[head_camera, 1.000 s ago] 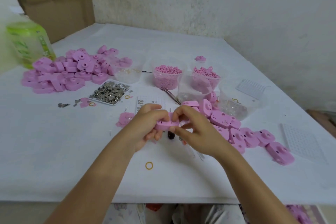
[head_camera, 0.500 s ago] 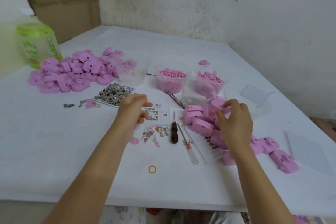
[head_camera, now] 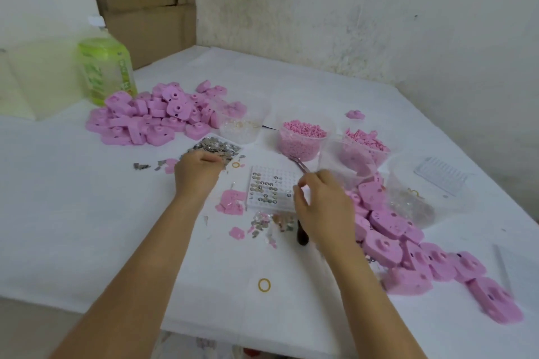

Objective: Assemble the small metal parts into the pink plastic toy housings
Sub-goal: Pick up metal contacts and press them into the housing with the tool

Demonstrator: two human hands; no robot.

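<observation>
The white grid tray (head_camera: 271, 186) lies mid-bench (head_camera: 87, 213), with a few small metal parts seated in its near cells. Left of and just behind it sits a flat tray heaped with metal parts (head_camera: 217, 146). The left hand (head_camera: 198, 169) rests on that heap with its fingers curled down into it. Its grip is hidden, so I cannot tell whether it pinches anything.

The right hand (head_camera: 323, 207) hovers over the grid tray's right edge. Its grip is loosely spread, the thumb apart from the fingers. The fingertips meet the near end of the tweezers (head_camera: 300, 165), probably just touching it.

Pink housings (head_camera: 388, 224) are piled right of the grid tray. A second heap of housings (head_camera: 151, 119) lies far behind it to the left. Loose metal parts (head_camera: 262, 223) and a dark-handled tool (head_camera: 302, 237) lie just in front of the grid tray.
</observation>
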